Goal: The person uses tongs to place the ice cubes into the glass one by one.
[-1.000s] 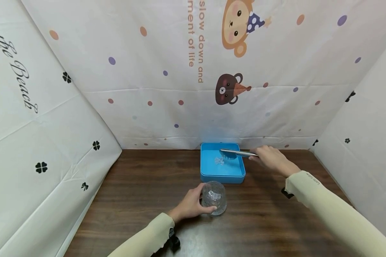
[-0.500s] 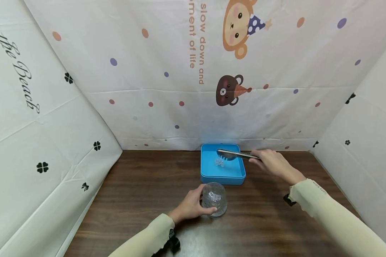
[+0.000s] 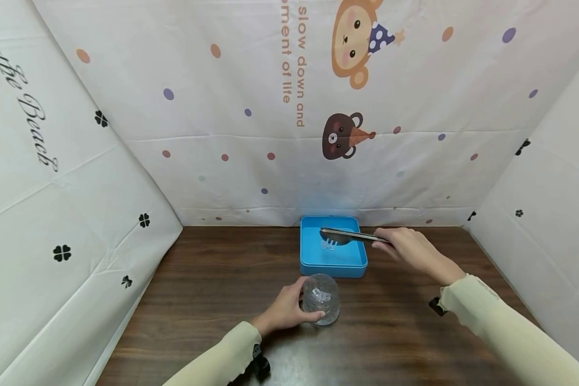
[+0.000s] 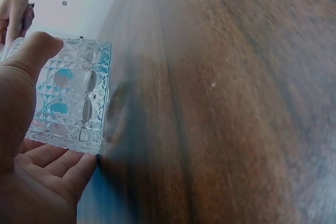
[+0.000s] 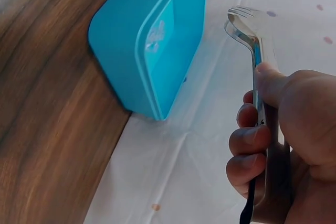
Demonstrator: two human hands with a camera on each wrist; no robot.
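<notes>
Probably stiff, weighty and breakable, the clear, cut-patterned glass tumbler stands on the brown wooden table, its ridged sides giving purchase to the left hand, thumb and fingers curled round it. Over the blue square box, the right hand grips silver fork-tipped metal tongs by their handles (likely springy, smooth). The small clear pieces inside look light and slippery, best nipped around their middles.

Right fingers curl (right thumb extended), left fingers facing left thumb.
</notes>
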